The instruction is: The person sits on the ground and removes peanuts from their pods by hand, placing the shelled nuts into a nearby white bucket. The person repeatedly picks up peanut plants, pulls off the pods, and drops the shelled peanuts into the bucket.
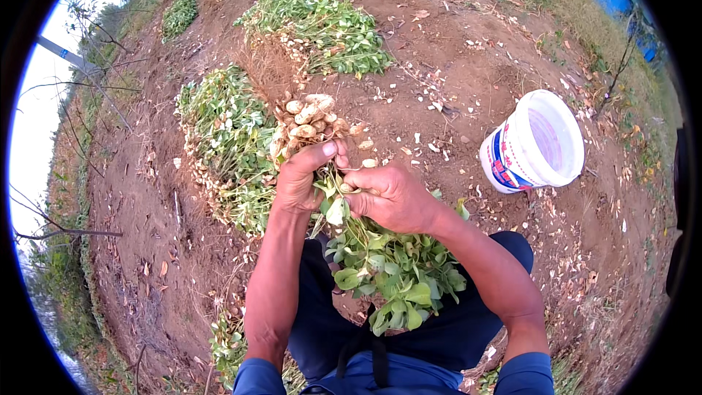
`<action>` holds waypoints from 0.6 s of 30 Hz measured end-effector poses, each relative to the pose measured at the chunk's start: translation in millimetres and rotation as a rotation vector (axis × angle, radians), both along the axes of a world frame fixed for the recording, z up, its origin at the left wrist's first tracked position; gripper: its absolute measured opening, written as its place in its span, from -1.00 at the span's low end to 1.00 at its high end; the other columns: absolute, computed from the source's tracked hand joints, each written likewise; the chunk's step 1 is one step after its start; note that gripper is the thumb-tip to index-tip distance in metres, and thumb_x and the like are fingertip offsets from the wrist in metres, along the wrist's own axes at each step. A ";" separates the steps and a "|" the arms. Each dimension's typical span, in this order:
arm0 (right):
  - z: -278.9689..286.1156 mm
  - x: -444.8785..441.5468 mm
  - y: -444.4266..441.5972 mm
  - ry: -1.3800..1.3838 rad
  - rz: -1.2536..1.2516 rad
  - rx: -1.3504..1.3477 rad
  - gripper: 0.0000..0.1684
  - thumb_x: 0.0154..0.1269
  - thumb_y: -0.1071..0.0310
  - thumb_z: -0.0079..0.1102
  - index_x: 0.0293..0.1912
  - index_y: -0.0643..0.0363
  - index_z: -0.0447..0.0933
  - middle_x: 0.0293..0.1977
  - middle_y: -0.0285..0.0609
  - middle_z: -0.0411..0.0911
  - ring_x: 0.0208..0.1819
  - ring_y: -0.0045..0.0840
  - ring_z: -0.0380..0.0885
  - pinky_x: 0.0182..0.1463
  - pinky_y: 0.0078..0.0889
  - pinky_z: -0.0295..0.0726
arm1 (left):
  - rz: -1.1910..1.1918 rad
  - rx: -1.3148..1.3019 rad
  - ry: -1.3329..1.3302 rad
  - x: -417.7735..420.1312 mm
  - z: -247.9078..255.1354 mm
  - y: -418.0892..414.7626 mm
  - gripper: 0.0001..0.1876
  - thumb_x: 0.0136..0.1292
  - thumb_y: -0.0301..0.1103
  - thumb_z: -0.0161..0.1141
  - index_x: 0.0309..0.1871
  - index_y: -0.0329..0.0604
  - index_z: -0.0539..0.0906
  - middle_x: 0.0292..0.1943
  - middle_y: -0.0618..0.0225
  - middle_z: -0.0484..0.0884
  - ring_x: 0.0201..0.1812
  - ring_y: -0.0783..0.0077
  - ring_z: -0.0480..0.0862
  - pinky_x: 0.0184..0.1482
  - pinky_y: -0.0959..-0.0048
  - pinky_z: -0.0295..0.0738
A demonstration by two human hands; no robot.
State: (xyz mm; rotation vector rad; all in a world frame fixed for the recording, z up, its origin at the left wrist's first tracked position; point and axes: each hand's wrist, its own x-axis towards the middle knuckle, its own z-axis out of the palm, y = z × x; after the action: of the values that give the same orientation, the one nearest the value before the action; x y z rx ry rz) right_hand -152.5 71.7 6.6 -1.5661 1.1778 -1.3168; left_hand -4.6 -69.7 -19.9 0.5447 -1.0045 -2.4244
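Observation:
A pulled peanut plant [403, 271] lies across my lap, leaves towards me, with a thick cluster of peanut pods [310, 120] at its far end. My left hand [300, 178] grips the stems just below that cluster, thumb on top. Close at its right, my right hand [386, 192] pinches a peanut pod [346, 187] among the upper stems and leaves. Another pod [370, 163] sits by the right forefinger. Whether that pod is still attached is hard to tell.
A white plastic bucket [496, 162] with printed writing stands at the right, tilted in view; its contents are not visible. Heaps of peanut plants [225, 137] lie at the left and further ahead [340, 33]. Dry leaves and shell bits litter the soil. Bare twigs [71, 231] stick out at the far left.

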 end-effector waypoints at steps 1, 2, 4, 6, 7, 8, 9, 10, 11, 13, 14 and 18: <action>-1.6 0.1 0.2 -0.069 0.013 0.044 -0.71 0.52 0.23 0.23 -0.22 0.30 0.59 -0.51 -0.31 0.60 -0.43 -0.68 0.59 -0.33 -0.48 0.54 | -0.025 0.029 0.030 0.6 -0.5 -0.6 -0.74 0.28 -0.33 0.38 -0.09 -0.35 0.70 -0.31 0.26 0.71 -0.31 0.40 0.70 -0.22 0.42 0.67; -3.9 0.4 0.3 -0.138 0.027 0.088 -0.69 0.52 0.20 0.24 -0.22 0.29 0.60 -0.50 -0.34 0.60 -0.43 -0.69 0.58 -0.32 -0.50 0.54 | -0.012 0.037 0.024 0.3 -0.8 -0.1 -0.73 0.28 -0.31 0.38 -0.09 -0.34 0.69 -0.31 0.25 0.71 -0.33 0.39 0.69 -0.23 0.42 0.66; -4.0 -1.3 1.0 -0.284 0.031 0.159 -0.69 0.52 0.19 0.24 -0.22 0.28 0.61 -0.49 -0.36 0.60 -0.42 -0.72 0.56 -0.31 -0.53 0.53 | 0.003 0.053 0.103 -5.3 5.5 4.5 -0.73 0.28 -0.30 0.38 -0.11 -0.33 0.68 -0.31 0.26 0.70 -0.30 0.38 0.69 -0.20 0.40 0.65; -3.5 -4.0 0.5 -0.447 0.016 0.212 -0.73 0.53 0.26 0.21 -0.24 0.29 0.60 -0.46 -0.33 0.60 -0.41 -0.75 0.56 -0.32 -0.54 0.52 | -0.029 0.115 0.182 -6.3 7.2 3.3 -0.73 0.29 -0.27 0.38 -0.14 -0.31 0.67 -0.29 0.27 0.69 -0.25 0.35 0.69 -0.12 0.36 0.66; -4.0 -7.3 0.0 -0.406 0.010 0.213 -0.72 0.53 0.25 0.20 -0.24 0.29 0.60 -0.46 -0.34 0.60 -0.41 -0.76 0.56 -0.32 -0.55 0.52 | 0.020 0.151 0.160 -5.6 7.4 3.6 -0.71 0.29 -0.24 0.39 -0.14 -0.31 0.66 -0.29 0.26 0.68 -0.22 0.33 0.68 -0.07 0.33 0.66; -4.9 -12.1 -0.8 -0.365 0.004 0.214 -0.71 0.53 0.24 0.20 -0.24 0.29 0.60 -0.46 -0.35 0.60 -0.42 -0.76 0.56 -0.32 -0.55 0.52 | 0.016 0.156 0.166 -5.1 7.9 5.3 -0.69 0.26 -0.22 0.41 -0.15 -0.29 0.64 -0.35 0.31 0.63 -0.24 0.33 0.64 -0.06 0.33 0.64; -6.0 -15.7 -2.0 -0.324 -0.003 0.218 -0.70 0.53 0.23 0.19 -0.25 0.29 0.60 -0.46 -0.36 0.60 -0.42 -0.77 0.56 -0.33 -0.56 0.52 | 0.012 0.164 0.172 -8.0 16.2 10.6 -0.66 0.24 -0.19 0.43 -0.15 -0.27 0.62 -0.41 0.35 0.58 -0.27 0.33 0.60 -0.06 0.33 0.63; -6.3 -17.2 -3.6 -0.252 -0.045 0.191 -0.75 0.50 0.27 0.20 -0.25 0.28 0.61 -0.49 -0.37 0.59 -0.43 -0.76 0.56 -0.32 -0.55 0.52 | 0.041 0.155 0.148 -9.6 17.1 13.0 -0.67 0.24 -0.18 0.43 -0.16 -0.27 0.62 -0.42 0.36 0.57 -0.28 0.33 0.59 -0.08 0.34 0.62; -4.8 -19.4 -2.8 -0.195 -0.051 0.228 -0.79 0.48 0.32 0.19 -0.24 0.27 0.61 -0.49 -0.37 0.60 -0.42 -0.75 0.57 -0.30 -0.55 0.52 | 0.070 0.147 0.123 -11.0 17.4 14.9 -0.67 0.25 -0.18 0.42 -0.17 -0.26 0.62 -0.43 0.37 0.55 -0.29 0.33 0.59 -0.10 0.34 0.61; 4.8 -23.4 -0.1 -0.083 -0.062 0.301 -0.87 0.45 0.42 0.16 -0.23 0.27 0.60 -0.48 -0.37 0.62 -0.40 -0.73 0.57 -0.26 -0.55 0.53 | 0.048 0.138 0.157 -10.1 16.0 14.1 -0.69 0.28 -0.17 0.40 -0.20 -0.24 0.61 -0.44 0.37 0.55 -0.31 0.34 0.58 -0.14 0.35 0.59; 6.4 -24.9 -0.1 -0.077 -0.037 0.279 -0.89 0.43 0.45 0.14 -0.22 0.27 0.61 -0.47 -0.38 0.62 -0.39 -0.72 0.58 -0.26 -0.54 0.53 | -0.003 0.138 0.216 -7.7 13.7 11.4 -0.69 0.30 -0.16 0.38 -0.23 -0.23 0.60 -0.44 0.36 0.55 -0.33 0.35 0.58 -0.16 0.35 0.57; 3.2 -31.4 1.9 -0.091 0.066 0.265 -0.86 0.33 0.56 0.08 -0.18 0.27 0.61 -0.47 -0.40 0.61 -0.37 -0.70 0.60 -0.23 -0.50 0.56 | -0.054 0.131 0.268 -10.5 17.4 21.3 -0.67 0.36 -0.11 0.32 -0.35 -0.14 0.52 -0.54 0.42 0.45 -0.45 0.46 0.44 -0.31 0.45 0.39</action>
State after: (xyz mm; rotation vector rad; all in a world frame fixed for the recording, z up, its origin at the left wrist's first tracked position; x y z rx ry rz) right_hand -183.8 73.6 9.8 -1.3297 1.1807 -1.1267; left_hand -15.1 -48.3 -2.6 0.2273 -0.7617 -2.5395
